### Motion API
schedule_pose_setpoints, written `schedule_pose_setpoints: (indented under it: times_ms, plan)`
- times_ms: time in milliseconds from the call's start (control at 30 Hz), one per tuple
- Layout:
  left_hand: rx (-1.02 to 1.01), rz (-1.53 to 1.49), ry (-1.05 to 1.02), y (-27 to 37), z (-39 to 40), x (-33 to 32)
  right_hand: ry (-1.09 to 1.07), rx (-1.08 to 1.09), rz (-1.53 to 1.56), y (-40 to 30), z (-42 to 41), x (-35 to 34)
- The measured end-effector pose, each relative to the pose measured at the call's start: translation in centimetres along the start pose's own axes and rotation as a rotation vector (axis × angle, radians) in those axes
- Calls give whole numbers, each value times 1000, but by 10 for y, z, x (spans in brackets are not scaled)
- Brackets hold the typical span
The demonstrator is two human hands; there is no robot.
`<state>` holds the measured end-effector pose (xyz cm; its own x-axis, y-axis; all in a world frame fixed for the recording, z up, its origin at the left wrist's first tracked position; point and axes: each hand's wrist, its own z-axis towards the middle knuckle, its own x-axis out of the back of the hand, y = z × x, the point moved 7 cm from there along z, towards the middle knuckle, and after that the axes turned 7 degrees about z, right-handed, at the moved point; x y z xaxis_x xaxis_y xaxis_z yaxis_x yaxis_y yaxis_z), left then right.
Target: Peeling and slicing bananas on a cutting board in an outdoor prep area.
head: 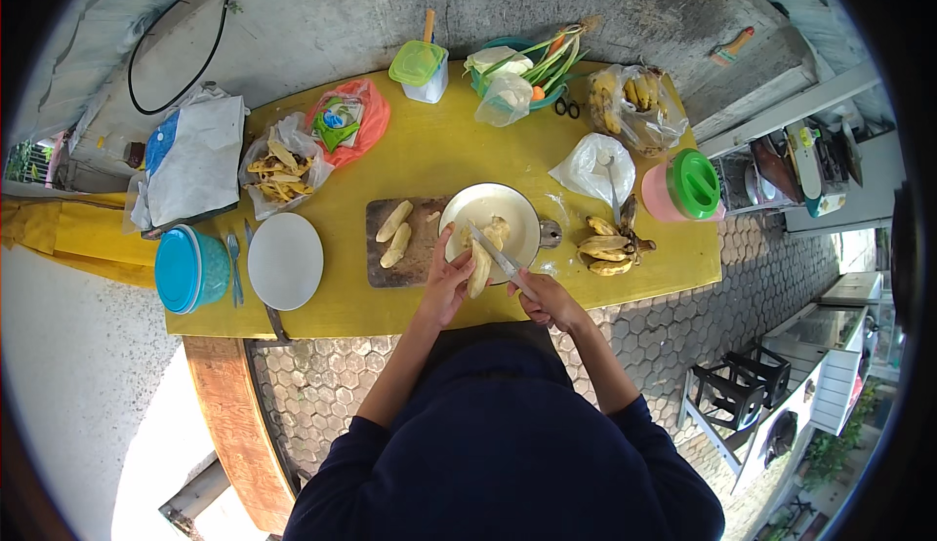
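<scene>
Over the near side of a cream enamel bowl [524, 208], my left hand [444, 286] holds a peeled banana [479, 269]. My right hand [550, 301] grips a knife [501, 257], its blade against the banana's upper end. Pale banana pieces [496, 232] lie in the bowl. The bowl rests on a dark wooden cutting board [381, 276], whose round handle [550, 234] sticks out on the right. Two more peeled bananas [395, 232] lie on the board's left part.
Right of the bowl are unpeeled bananas [607, 248], a bag of white powder with a spoon [596, 168] and a pink, green-lidded container [681, 186]. Leftward sit a white plate [285, 261], banana peels in a bag [282, 171] and a blue-lidded tub [189, 269]. Vegetables fill a basin [521, 73] behind.
</scene>
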<state>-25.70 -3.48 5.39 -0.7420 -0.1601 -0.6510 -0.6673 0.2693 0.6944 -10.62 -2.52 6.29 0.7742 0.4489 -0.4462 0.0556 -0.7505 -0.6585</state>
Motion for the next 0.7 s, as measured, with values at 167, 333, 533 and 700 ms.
schedule_pose_setpoints:
  times_ms: [167,333,533,700]
  plan:
    - [5,-96,-5,1,5,4,-31,-122,197,2,-3,2]
    - [21,-119,50,-5,8,13,-115,-154,415,2,-1,-8]
    - [11,-165,118,-4,6,12,318,350,-551,-21,-6,-3]
    - [-129,-181,165,4,6,15,389,383,-791,-25,-22,-22]
